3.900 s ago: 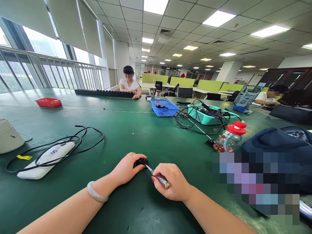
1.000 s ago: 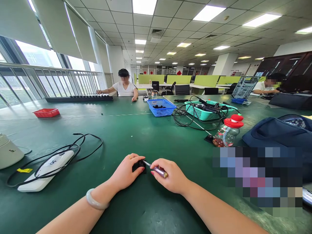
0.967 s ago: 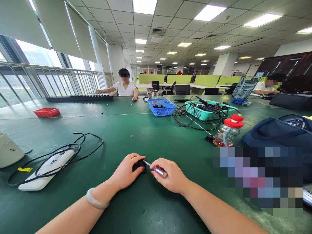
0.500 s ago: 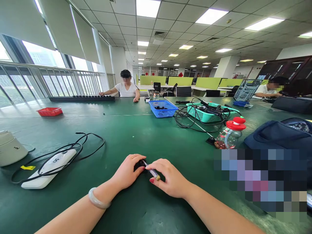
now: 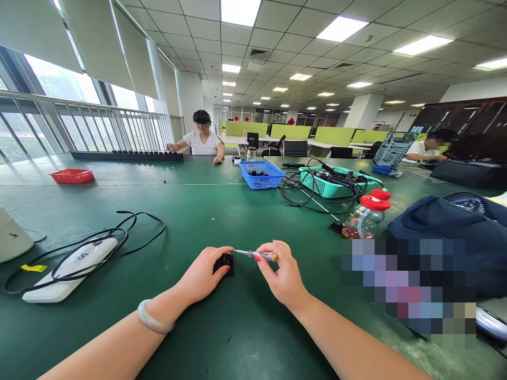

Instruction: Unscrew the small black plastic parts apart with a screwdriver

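My left hand is closed around a small black part on the green table; its exact kind does not show, and the fingers cover much of it. In my right hand is a slim screwdriver with a clear handle and a brassy end, pinched between thumb and fingers. It lies nearly level, its thin shaft pointing left. The tip comes close to my left index finger, just above the black part; whether they touch I cannot tell.
A white power strip with a black cable lies left, beyond it a red tray. Ahead stand a blue basket, a teal basket with cables and a red-lidded bottle. A dark blue bag sits right; two people sit farther off.
The screwdriver has come up out of the black part and swung from steeply slanted to nearly level. My right hand has risen and moved slightly right. The view has shifted a little.
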{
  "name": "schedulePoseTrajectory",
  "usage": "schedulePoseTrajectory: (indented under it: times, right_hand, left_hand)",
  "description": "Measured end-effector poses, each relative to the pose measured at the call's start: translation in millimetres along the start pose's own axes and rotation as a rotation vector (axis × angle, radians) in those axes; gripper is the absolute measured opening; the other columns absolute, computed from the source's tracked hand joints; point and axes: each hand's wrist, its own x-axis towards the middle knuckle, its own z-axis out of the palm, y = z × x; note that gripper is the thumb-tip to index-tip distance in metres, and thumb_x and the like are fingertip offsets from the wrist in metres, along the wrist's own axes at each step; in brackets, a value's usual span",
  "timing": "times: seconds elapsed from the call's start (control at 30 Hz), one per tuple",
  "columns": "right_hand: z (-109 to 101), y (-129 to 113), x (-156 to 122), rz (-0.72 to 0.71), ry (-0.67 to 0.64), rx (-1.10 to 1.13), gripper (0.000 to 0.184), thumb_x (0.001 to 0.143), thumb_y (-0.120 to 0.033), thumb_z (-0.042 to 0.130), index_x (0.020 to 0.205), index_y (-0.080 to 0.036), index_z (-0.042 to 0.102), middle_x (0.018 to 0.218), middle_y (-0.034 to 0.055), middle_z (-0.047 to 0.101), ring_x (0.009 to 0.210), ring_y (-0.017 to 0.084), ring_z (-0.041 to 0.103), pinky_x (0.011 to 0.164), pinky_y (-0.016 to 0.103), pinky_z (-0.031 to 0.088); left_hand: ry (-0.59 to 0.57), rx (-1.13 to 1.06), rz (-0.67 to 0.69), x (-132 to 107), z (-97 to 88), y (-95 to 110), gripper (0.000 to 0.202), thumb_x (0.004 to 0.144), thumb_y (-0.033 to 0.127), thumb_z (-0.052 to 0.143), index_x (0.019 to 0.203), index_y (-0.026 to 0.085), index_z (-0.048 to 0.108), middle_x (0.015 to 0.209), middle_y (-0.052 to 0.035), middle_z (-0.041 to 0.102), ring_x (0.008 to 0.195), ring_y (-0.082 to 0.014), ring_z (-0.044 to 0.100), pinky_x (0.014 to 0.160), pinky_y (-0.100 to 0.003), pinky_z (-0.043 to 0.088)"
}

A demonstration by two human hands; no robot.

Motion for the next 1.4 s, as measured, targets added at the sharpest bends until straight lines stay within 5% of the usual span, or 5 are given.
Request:
schedulePoseTrajectory:
  times: [0.3, 0.53, 0.93, 1.4]
  right_hand:
    - [6, 13, -1, 0.261, -0.063, 0.329, 0.006, 0.084, -0.027, 0.064, 0.086, -0.026, 0.069, 0.096, 0.0038, 0.069, 0.093, 0.02, 0.065, 0.085, 0.037, 0.052]
    - [6, 14, 0, 0.511, 0.023, 0.668, 0.014, 0.082, -0.035, 0.068, 0.09, -0.025, 0.062, 0.098, 0.004, 0.073, 0.098, 0.02, 0.069, 0.089, 0.039, 0.055]
    - [6, 12, -8, 0.236, 0.016, 0.421, 0.012, 0.096, -0.023, 0.049, 0.106, -0.027, 0.052, 0.101, 0.0032, 0.069, 0.097, 0.019, 0.07, 0.091, 0.041, 0.054]
    - [2, 6, -5, 0.109, -0.005, 0.131, 0.013, 0.094, -0.019, 0.051, 0.105, -0.026, 0.052, 0.093, 0.0023, 0.07, 0.086, 0.017, 0.07, 0.081, 0.033, 0.057]
  left_hand:
    - [0.031, -0.016, -0.085, 2, -0.4, 1, 0.058, 0.082, 0.032, 0.06, 0.137, 0.026, 0.047, 0.119, -0.0039, 0.066, 0.118, -0.0253, 0.055, 0.111, -0.047, 0.042]
    - [-0.014, -0.033, -0.103, 3, -1.7, 2, 0.061, 0.085, 0.029, 0.055, 0.143, 0.031, 0.038, 0.123, 0.001, 0.067, 0.124, -0.0237, 0.051, 0.114, -0.046, 0.038]
    - [-0.058, -0.037, -0.092, 4, -2.4, 2, 0.059, 0.086, 0.026, 0.049, 0.144, 0.032, 0.036, 0.128, 0.0032, 0.066, 0.128, -0.0242, 0.048, 0.115, -0.048, 0.036]
    - [-0.065, -0.053, -0.067, 4, -1.1, 1, 0.054, 0.086, 0.025, 0.05, 0.139, 0.033, 0.044, 0.126, 0.0032, 0.066, 0.125, -0.0223, 0.049, 0.114, -0.046, 0.038]
